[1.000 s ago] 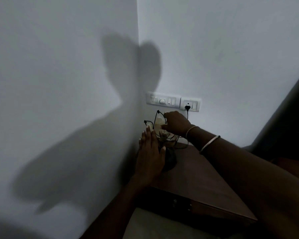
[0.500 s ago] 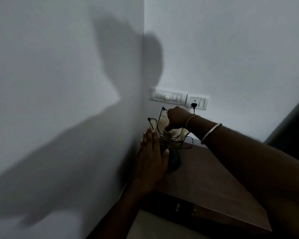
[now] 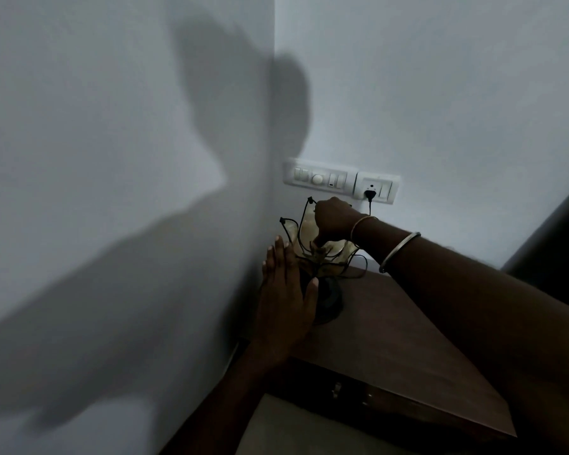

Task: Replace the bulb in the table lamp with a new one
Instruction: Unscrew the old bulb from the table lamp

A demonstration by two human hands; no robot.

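A small table lamp (image 3: 329, 300) with a dark round base and wire-framed petal shade stands in the room's corner on a wooden bedside table (image 3: 408, 339). My left hand (image 3: 284, 297) lies flat against the lamp's left side, fingers straight, thumb on the stem above the base. My right hand (image 3: 332, 221) reaches down into the shade from above, fingers closed around something at its centre. The bulb (image 3: 307, 226) shows only as a pale shape behind that hand. The room is dim.
A white switch panel (image 3: 319, 177) and a socket with the lamp's black plug (image 3: 371, 194) sit on the wall just above the lamp; the cord hangs down behind the shade. The table's front edge has a drawer with a small handle (image 3: 337, 389). Walls close in left and behind.
My right hand has dipped deeper into the shade from the top, its fingers now pointing down at the centre. My left hand has stayed against the lamp.
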